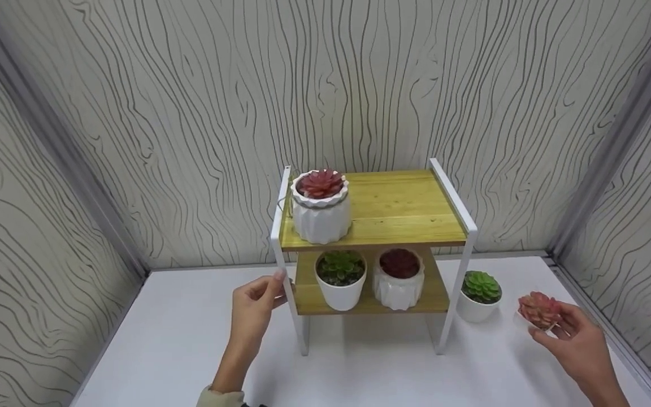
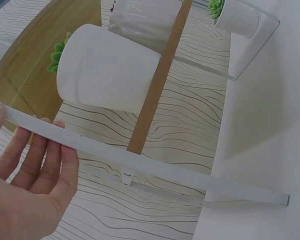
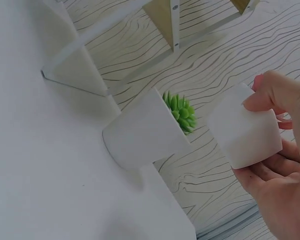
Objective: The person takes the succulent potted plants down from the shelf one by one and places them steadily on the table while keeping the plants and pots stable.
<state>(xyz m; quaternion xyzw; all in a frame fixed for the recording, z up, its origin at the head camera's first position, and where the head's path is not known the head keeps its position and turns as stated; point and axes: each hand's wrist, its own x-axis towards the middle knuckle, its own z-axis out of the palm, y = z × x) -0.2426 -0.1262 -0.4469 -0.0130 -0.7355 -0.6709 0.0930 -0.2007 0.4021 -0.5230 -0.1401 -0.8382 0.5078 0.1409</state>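
Observation:
My right hand holds a small white pot with a pinkish-red succulent, thumb on one side and fingers on the other. In the right wrist view the pot is tilted, its plant mostly hidden. At the left side of a two-tier wooden shelf, my left hand grips the white metal frame between thumb and fingers. A ribbed white pot with a red succulent stands on the top tier's left. Below it are a white pot with a green succulent and a ribbed pot with a dark red one.
Between the shelf and my right hand, another white pot with a green succulent stands on the white table. Wood-grain-patterned panels enclose the table at the back and sides.

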